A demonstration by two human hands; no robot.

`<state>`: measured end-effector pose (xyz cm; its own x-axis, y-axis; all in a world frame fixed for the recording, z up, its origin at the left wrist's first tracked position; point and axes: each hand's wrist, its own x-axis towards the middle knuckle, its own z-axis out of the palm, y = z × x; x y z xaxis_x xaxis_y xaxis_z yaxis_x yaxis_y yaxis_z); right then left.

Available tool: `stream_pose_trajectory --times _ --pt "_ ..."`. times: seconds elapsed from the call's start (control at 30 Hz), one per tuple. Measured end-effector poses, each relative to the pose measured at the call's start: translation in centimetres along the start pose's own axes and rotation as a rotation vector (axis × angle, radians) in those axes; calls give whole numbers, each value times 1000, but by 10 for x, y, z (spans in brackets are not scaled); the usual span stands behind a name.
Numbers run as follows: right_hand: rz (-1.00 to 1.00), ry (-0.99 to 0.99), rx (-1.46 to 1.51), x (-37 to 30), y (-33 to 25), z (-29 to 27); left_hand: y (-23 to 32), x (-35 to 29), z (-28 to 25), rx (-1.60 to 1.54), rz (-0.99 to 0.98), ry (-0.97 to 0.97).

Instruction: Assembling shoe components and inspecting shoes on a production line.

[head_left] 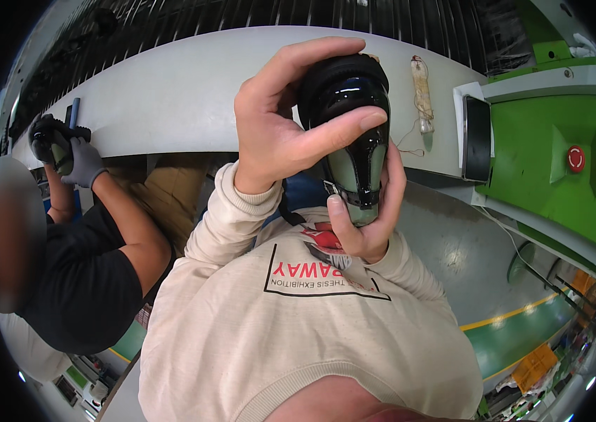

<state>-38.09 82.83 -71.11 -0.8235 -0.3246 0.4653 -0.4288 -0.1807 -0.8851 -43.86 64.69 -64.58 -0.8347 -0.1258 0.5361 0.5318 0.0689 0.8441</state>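
A glossy black shoe (pixel 354 95) with a thin buckled strap is held up before my chest, over the near edge of the table. Its dark sole faces away and one end points up. A grey-green shoe last (pixel 344 172) shows inside its opening. My left hand (pixel 277 116) is closed round the upper end, thumb across the glossy front and fingers over the top. Low on the shoe, my right hand (pixel 375 218) grips the other end, with the thumb near the buckle and the fingers along the right side.
A long pale table (pixel 171 91) runs ahead, carrying a slim tool with a wrapped beige handle (pixel 421 91) and thin cord. Right are a black box (pixel 476 137) and a green machine with a red button (pixel 575 159). At left, a person's gloved hands (pixel 83 162) hold another black shoe.
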Motion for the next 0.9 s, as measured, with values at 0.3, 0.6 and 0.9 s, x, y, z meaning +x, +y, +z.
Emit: stream_pose_trajectory --times 0.3,0.6,0.9 --pt "-16 30 -32 4 1 1 -3 2 2 -3 15 45" --pt "-9 40 -28 7 0 1 -1 2 2 9 33 45" --pt "-3 34 -19 6 0 1 0 2 2 -21 13 46"
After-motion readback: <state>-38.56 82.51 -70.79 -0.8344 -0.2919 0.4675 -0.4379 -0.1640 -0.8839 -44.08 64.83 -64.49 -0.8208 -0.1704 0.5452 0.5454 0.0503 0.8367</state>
